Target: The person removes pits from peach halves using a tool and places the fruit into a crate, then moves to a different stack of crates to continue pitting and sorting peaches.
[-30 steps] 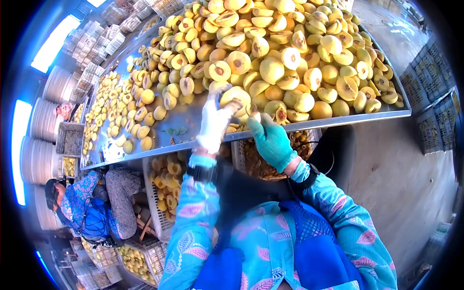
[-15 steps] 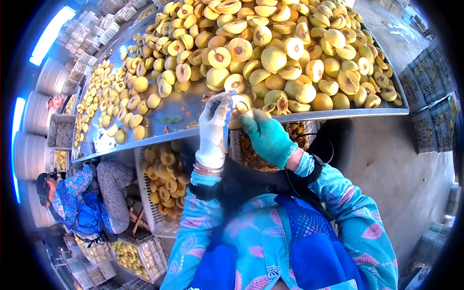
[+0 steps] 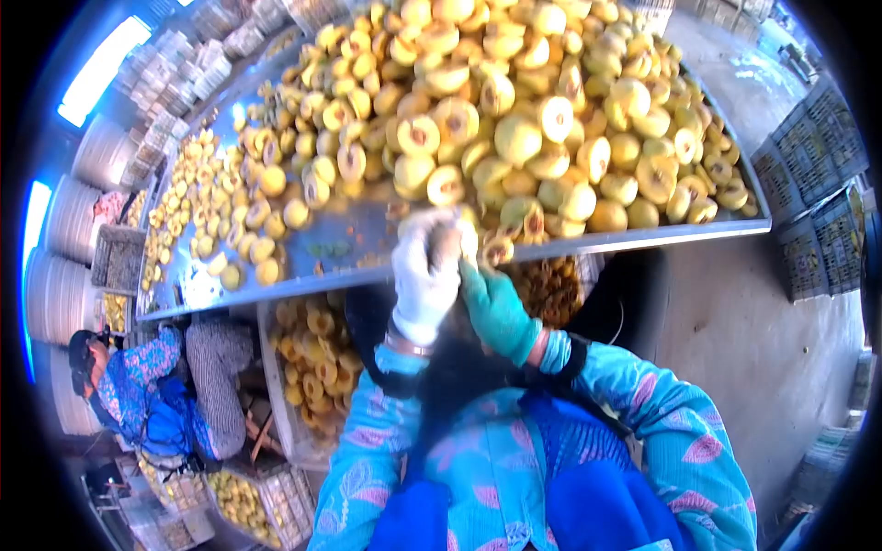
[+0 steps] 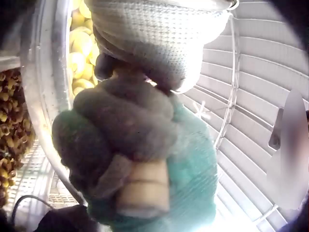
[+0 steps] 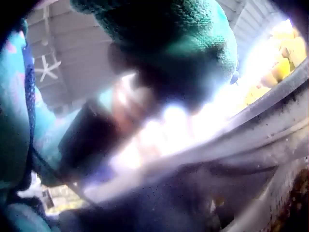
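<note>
My left hand [image 3: 425, 280], in a white glove with greyed fingertips, curls around a yellow peach half [image 3: 469, 235] that the fingers mostly hide. Against it, from the right, comes my right hand [image 3: 501, 317] in a teal glove. In the left wrist view its dark, stained fingers wrap a wooden-handled tool [image 4: 144, 191], whose working end is hidden. Another peach half [image 3: 498, 250] with a brown centre shows just above the teal fingers, at the rim of the metal table [image 3: 367, 275]. The right wrist view is blurred and glaring.
A large pile of peach halves [image 3: 542, 138] covers much of the table. Below its edge are a crate of peach halves [image 3: 317, 358] and a container of brown scraps [image 3: 548, 289]. Another person [image 3: 165, 395] sits at the left. Stacked crates [image 3: 808, 193] stand right.
My left hand has drawn back from the pile towards me with a peach half, its fingers now more curled. The right hand has moved slightly down and left, staying close beside it.
</note>
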Motion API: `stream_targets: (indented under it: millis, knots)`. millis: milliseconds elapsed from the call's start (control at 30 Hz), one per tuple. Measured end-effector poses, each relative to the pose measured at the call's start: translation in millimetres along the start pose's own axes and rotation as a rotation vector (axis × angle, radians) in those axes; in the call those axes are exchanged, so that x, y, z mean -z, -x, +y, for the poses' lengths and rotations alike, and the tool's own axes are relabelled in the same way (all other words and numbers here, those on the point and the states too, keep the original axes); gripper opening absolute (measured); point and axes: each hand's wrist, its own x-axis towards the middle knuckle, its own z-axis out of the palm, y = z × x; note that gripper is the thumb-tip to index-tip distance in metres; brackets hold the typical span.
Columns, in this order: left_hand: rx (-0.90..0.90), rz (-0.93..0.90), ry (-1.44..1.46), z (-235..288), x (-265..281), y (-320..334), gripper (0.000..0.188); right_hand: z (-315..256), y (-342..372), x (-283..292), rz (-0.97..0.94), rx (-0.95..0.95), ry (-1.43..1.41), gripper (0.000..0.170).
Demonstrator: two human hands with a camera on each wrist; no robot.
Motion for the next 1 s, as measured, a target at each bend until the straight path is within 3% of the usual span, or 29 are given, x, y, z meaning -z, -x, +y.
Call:
stream_targets:
  millis: [33,100,133,233,267,333,367,433,467,567,700,767,800,833,867,900,933,967,1000]
  knots:
    - [0.072,-0.071,0.06,5.0,0.8,-4.1,0.019,12.5,-6.3,0.2,0.039,0.155,0.048,0.044]
    - [0.003,-0.137,-0.069,-9.6,3.7,-9.4,0.016,5.7,-2.6,0.0,-0.006,0.087,-0.029,0.045]
    - [0.063,-0.136,-0.036,-7.0,3.8,-10.4,0.015,-30.8,7.8,2.6,-0.096,-0.257,-0.125,0.048]
    - [0.215,-0.202,0.116,-1.5,4.7,-19.0,0.017,-44.9,8.0,3.4,-0.212,-0.444,-0.473,0.048]
    - [0.212,-0.199,0.119,-0.9,7.0,-22.7,0.017,-43.8,9.3,2.2,-0.213,-0.441,-0.468,0.048]
    - [0.451,-0.343,0.317,1.0,12.1,-31.2,0.017,-38.6,10.4,0.1,-0.354,-0.564,-1.015,0.046]
    - [0.445,-0.335,0.312,4.2,11.3,-31.0,0.017,-33.5,9.6,0.8,-0.364,-0.563,-1.012,0.046]
    - [0.392,-0.343,0.201,10.2,11.3,-23.0,0.017,-16.5,10.0,4.6,-0.582,-0.554,-1.109,0.04]
    - [0.485,-0.431,0.236,3.3,19.2,-24.3,0.016,-12.5,6.5,9.6,-0.625,-0.64,-1.143,0.039]
    - [0.722,-0.525,0.693,-3.7,26.9,-19.9,0.023,-22.2,6.7,18.7,-0.721,-0.762,-0.953,0.039]
    - [0.605,-0.409,0.825,-3.6,25.6,6.0,0.03,-19.8,13.9,0.8,-0.73,-0.7,-1.097,0.04]
    - [0.772,0.171,0.878,-2.5,34.4,30.4,0.031,-26.9,15.4,-6.3,-0.801,-0.719,-1.166,0.042]
    - [0.421,0.167,0.112,9.5,50.7,42.4,0.03,-28.5,23.0,-3.7,-0.812,-0.688,-1.081,0.043]
    - [0.405,0.213,-0.121,9.1,82.2,53.5,0.029,-12.7,25.0,7.1,-0.809,-0.693,-1.094,0.043]
    - [0.404,0.264,-0.357,8.4,113.7,64.9,0.03,11.7,22.8,24.1,-0.78,-0.833,-1.054,0.041]
    - [0.759,0.391,-0.067,-9.5,150.0,66.9,0.031,25.7,19.6,35.5,-0.751,-0.962,-1.008,0.038]
    - [0.586,0.287,-0.535,-16.1,171.4,60.2,0.032,29.9,23.0,38.7,-0.459,-1.031,-0.889,0.038]
    - [0.394,0.164,-0.989,-21.1,181.8,51.9,0.033,27.2,24.2,34.6,-0.457,-1.044,-0.894,0.038]
    - [0.179,0.185,-0.942,-9.9,161.3,18.9,0.031,14.7,21.4,27.7,-0.449,-0.986,-0.686,0.04]
